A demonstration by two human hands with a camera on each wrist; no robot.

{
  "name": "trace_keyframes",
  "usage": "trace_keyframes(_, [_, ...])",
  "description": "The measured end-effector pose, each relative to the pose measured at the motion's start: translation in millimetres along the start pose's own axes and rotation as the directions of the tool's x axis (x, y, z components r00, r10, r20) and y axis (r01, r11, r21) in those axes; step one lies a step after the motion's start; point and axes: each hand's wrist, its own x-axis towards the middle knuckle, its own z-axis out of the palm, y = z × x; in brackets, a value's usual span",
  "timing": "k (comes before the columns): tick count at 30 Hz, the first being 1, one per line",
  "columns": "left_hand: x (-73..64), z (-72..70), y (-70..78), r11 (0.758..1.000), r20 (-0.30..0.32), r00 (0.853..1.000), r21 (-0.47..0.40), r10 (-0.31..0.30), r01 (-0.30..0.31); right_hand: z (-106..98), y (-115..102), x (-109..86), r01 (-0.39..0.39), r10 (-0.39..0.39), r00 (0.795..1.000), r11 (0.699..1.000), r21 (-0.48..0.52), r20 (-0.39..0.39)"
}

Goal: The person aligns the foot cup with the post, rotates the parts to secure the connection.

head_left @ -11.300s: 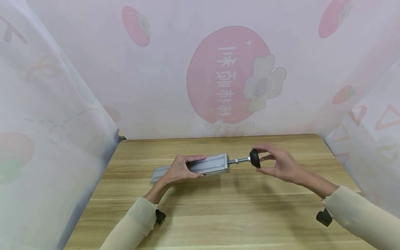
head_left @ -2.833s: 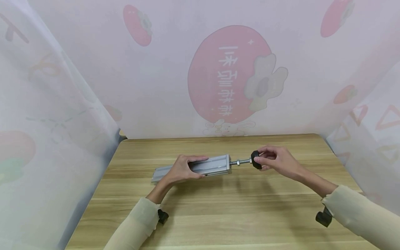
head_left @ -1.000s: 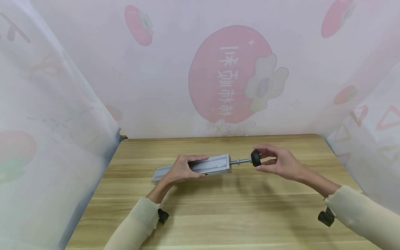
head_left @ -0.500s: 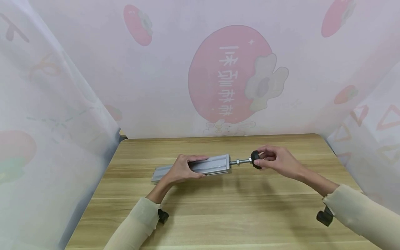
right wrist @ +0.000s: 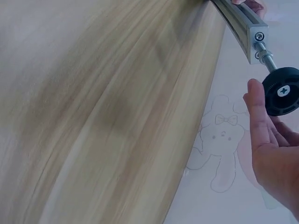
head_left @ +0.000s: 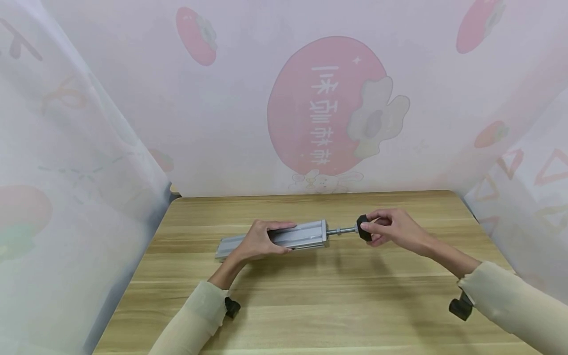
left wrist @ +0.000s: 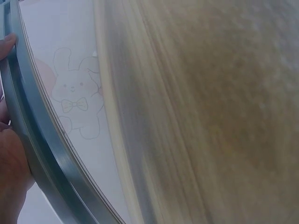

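Note:
In the head view, my left hand (head_left: pixel 258 241) grips a long silver aluminium profile (head_left: pixel 306 234) from above, thumb on the near side and fingers on the far side. From its right end a threaded rod (head_left: pixel 347 230) with a nut sticks out, carrying a black leveling foot (head_left: pixel 361 220). My right hand (head_left: pixel 401 230) pinches the foot's rim between thumb and fingers. The right wrist view shows the foot's round underside (right wrist: pixel 283 90) with a cross-head screw in its middle. Part of the profile is hidden under my left hand.
The profile is held above a wood-grain table (head_left: pixel 306 305), which catches its shadow. A pale printed curtain (head_left: pixel 230 123) hangs behind the table's far edge and along both sides. Small black devices (head_left: pixel 461 308) sit at both cuffs.
The right thumb and fingers spread wide on the foot's rim a second ago, then closed and turned; now the thumb sits higher. The left hand and profile stay nearly still throughout.

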Motion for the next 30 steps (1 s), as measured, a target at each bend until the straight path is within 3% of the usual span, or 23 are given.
trace_keyframes(4, [0.2,0.2,1.1,1.000,-0.005,1.000,-0.009,0.000,0.000,0,4,-1.7,0.109,-0.111,0.994,0.988,-0.106,-0.009])
trace_keyframes(7, [0.4,0.1,2.4,1.000,-0.014,1.000,-0.019,-0.004,0.004,-1,8,-2.0,0.272,-0.281,0.960,0.934,-0.230,-0.006])
trace_keyframes(9, [0.5,0.1,2.6,1.000,-0.018,1.000,-0.025,-0.007,0.006,-1,11,-1.2,0.395,-0.411,0.912,0.865,-0.311,0.015])
trace_keyframes(13, [0.9,-0.2,3.0,1.000,-0.017,1.000,-0.028,-0.009,0.008,-1,16,1.2,0.587,-0.610,0.788,0.708,-0.392,0.078])
trace_keyframes(16, [1.4,-0.2,2.9,1.000,-0.013,1.000,-0.026,-0.009,0.009,-1,18,1.8,0.643,-0.672,0.734,0.644,-0.415,0.095])
trace_keyframes(21, [2.0,-0.2,2.0,0.999,-0.007,1.000,-0.036,-0.019,0.019,-1,17,2.2,0.665,-0.703,0.705,0.612,-0.428,0.092])
trace_keyframes(24, [1.9,-0.4,2.0,0.999,-0.006,1.000,-0.042,-0.027,0.027,0,17,2.9,0.665,-0.706,0.703,0.608,-0.434,0.088])
trace_keyframes(26, [2.0,-0.5,2.3,0.999,-0.008,1.000,-0.043,-0.028,0.027,0,16,3.1,0.659,-0.700,0.709,0.613,-0.435,0.086])
trace_keyframes(30, [2.3,-0.9,2.8,0.998,-0.006,0.999,-0.042,-0.037,0.037,-1,14,2.8,0.647,-0.680,0.730,0.652,-0.395,0.074])
